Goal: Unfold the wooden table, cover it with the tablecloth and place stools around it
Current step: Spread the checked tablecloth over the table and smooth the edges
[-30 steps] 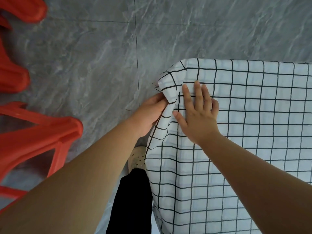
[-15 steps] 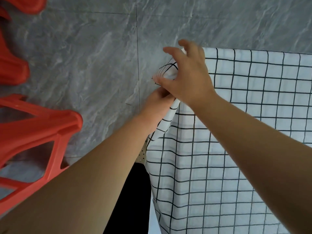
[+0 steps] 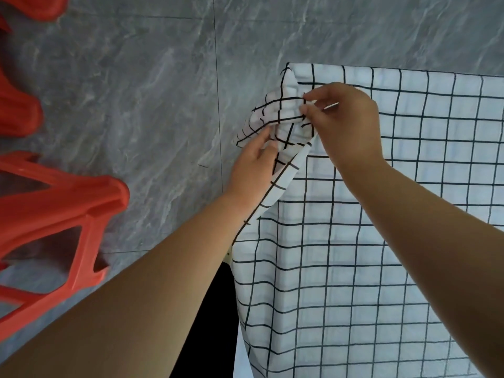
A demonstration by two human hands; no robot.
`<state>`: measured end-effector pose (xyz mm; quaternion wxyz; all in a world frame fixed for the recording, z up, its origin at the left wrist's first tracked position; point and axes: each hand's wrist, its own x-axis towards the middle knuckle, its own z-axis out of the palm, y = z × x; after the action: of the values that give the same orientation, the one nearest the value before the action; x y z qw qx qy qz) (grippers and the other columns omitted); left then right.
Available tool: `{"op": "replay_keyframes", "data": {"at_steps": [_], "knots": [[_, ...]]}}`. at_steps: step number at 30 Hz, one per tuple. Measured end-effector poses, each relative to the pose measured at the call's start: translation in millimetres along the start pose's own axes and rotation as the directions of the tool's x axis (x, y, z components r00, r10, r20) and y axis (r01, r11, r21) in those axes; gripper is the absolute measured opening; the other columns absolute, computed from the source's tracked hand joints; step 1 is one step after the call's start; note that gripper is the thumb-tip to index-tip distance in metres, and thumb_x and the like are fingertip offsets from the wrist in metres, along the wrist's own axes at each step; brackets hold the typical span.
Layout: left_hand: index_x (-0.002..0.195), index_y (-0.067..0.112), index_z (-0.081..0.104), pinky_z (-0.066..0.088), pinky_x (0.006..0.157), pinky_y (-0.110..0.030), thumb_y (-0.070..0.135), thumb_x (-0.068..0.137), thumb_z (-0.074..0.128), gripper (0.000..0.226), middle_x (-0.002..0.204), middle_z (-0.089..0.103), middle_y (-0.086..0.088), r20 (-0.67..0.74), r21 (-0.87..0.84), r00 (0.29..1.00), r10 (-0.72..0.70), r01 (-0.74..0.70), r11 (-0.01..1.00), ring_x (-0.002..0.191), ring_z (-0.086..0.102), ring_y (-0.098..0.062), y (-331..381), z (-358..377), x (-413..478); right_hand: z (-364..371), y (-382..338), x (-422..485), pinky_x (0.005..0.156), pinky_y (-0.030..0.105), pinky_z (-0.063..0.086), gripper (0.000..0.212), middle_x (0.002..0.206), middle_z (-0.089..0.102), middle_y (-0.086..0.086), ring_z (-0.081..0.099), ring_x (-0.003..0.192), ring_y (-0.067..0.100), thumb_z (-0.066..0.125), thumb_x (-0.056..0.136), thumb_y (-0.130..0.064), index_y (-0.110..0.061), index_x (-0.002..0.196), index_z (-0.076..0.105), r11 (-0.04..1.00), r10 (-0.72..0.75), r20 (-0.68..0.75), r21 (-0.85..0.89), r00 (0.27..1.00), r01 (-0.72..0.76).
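A white tablecloth [image 3: 381,241] with a black grid lies spread over the table, which it hides completely. Its near-left corner is bunched and lifted off the surface. My left hand [image 3: 252,167] grips that corner from below and from the left. From above, my right hand [image 3: 346,124] pinches a fold of the same corner between thumb and fingers. Red plastic stools [image 3: 54,219] lie on the floor at the left, one large one close by and others [image 3: 16,110] further up the left edge.
Grey marble-look floor tiles [image 3: 150,91] fill the space left of and beyond the table. My black trouser leg [image 3: 210,323] stands against the table's left side, between the cloth and the nearest stool.
My right hand left the flat cloth, swept over the corner and now pinches its fold. The corner has risen and bunched up. My left hand has stayed on the corner.
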<state>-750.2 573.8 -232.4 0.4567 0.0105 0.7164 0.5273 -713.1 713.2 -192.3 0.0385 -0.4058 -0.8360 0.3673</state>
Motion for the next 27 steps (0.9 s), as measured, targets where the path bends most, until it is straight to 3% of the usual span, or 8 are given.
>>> {"op": "replay_keyframes", "data": {"at_steps": [5, 7, 9, 12, 18, 20, 23, 27], "knots": [[0.147, 0.029, 0.028, 0.037, 0.088, -0.001, 0.026, 0.1, 0.043, 0.05, 0.127, 0.052, 0.021, -0.053, 0.128, 0.994, 0.099, -0.092, 0.988, 0.095, 0.05, 0.024, 3, -13, 16, 1, -7, -5, 0.061, 0.01, 0.045, 0.01, 0.073, 0.063, -0.011, 0.056, 0.062, -0.001, 0.07, 0.084, -0.024, -0.022, 0.092, 0.067, 0.979, 0.015, 0.011, 0.205, 1.0, -0.017], [0.147, 0.031, 0.029, 0.038, 0.105, -0.023, 0.034, 0.097, 0.045, 0.052, 0.136, 0.052, 0.009, -0.076, 0.085, 0.991, 0.106, -0.099, 0.991, 0.117, 0.051, 0.006, 3, -16, 26, 1, -9, -6, 0.063, 0.012, 0.046, 0.009, 0.072, 0.063, -0.01, 0.056, 0.064, 0.0, 0.07, 0.084, -0.023, -0.02, 0.092, 0.068, 0.963, 0.034, 0.019, 0.268, 0.999, -0.037], [0.147, 0.032, 0.024, 0.034, 0.111, -0.035, 0.041, 0.095, 0.045, 0.056, 0.142, 0.048, 0.002, -0.059, 0.064, 0.997, 0.058, -0.054, 0.996, 0.129, 0.044, -0.009, 3, -14, 32, 1, -10, -8, 0.067, 0.015, 0.049, 0.01, 0.075, 0.065, -0.006, 0.059, 0.068, 0.002, 0.07, 0.084, -0.021, -0.017, 0.094, 0.068, 0.934, 0.052, 0.056, 0.351, 0.997, -0.068], [0.15, 0.032, 0.014, 0.027, 0.11, -0.029, 0.046, 0.096, 0.043, 0.062, 0.151, 0.035, 0.004, -0.049, 0.059, 0.999, 0.0, 0.003, 0.998, 0.133, 0.033, -0.007, 2, -11, 35, 0, -10, -9, 0.074, 0.016, 0.052, 0.009, 0.088, 0.071, 0.005, 0.063, 0.078, 0.006, 0.07, 0.084, -0.018, -0.016, 0.093, 0.069, 0.9, 0.07, 0.079, 0.424, 0.994, -0.097], [0.147, 0.043, -0.01, 0.026, 0.111, -0.054, 0.07, 0.085, 0.04, 0.084, 0.156, 0.022, -0.001, 0.035, -0.18, 0.935, -0.354, 0.354, 0.918, 0.14, 0.027, -0.028, -15, -9, 39, -2, -5, -8, 0.077, 0.019, 0.052, 0.007, 0.089, 0.071, 0.001, 0.066, 0.081, 0.007, 0.069, 0.085, -0.015, -0.016, 0.093, 0.069, 0.864, 0.11, 0.074, 0.486, 0.991, -0.132], [0.149, 0.041, -0.001, 0.028, 0.111, -0.052, 0.073, 0.078, 0.05, 0.094, 0.154, 0.027, 0.0, 0.098, -0.236, 0.927, -0.361, 0.374, 0.897, 0.139, 0.032, -0.027, -18, -4, 37, -3, -4, -10, 0.078, 0.019, 0.052, 0.01, 0.09, 0.072, -0.001, 0.067, 0.084, 0.008, 0.068, 0.086, -0.014, -0.013, 0.096, 0.069, 0.861, 0.117, 0.071, 0.49, 0.991, -0.137], [0.142, 0.033, 0.035, 0.041, 0.102, -0.049, 0.083, 0.042, 0.069, 0.117, 0.134, 0.056, -0.002, 0.185, -0.316, 0.873, -0.451, 0.487, 0.814, 0.118, 0.057, -0.026, -32, -1, 47, -4, 0, -13, 0.076, 0.017, 0.051, 0.01, 0.089, 0.072, -0.001, 0.067, 0.082, 0.006, 0.067, 0.087, -0.013, -0.012, 0.096, 0.07, 0.853, 0.142, 0.038, 0.502, 0.989, -0.142], [0.102, 0.021, 0.066, 0.054, 0.078, -0.035, 0.059, 0.089, 0.047, 0.045, 0.092, 0.075, -0.002, 0.258, -0.385, 0.879, -0.401, 0.474, 0.792, 0.082, 0.072, -0.016, -17, -1, 33, -4, 8, -14, 0.071, 0.017, 0.049, 0.009, 0.085, 0.069, -0.003, 0.062, 0.076, 0.005, 0.067, 0.087, -0.015, -0.013, 0.095, 0.07, 0.864, 0.188, -0.02, 0.479, 0.982, -0.156]]}}
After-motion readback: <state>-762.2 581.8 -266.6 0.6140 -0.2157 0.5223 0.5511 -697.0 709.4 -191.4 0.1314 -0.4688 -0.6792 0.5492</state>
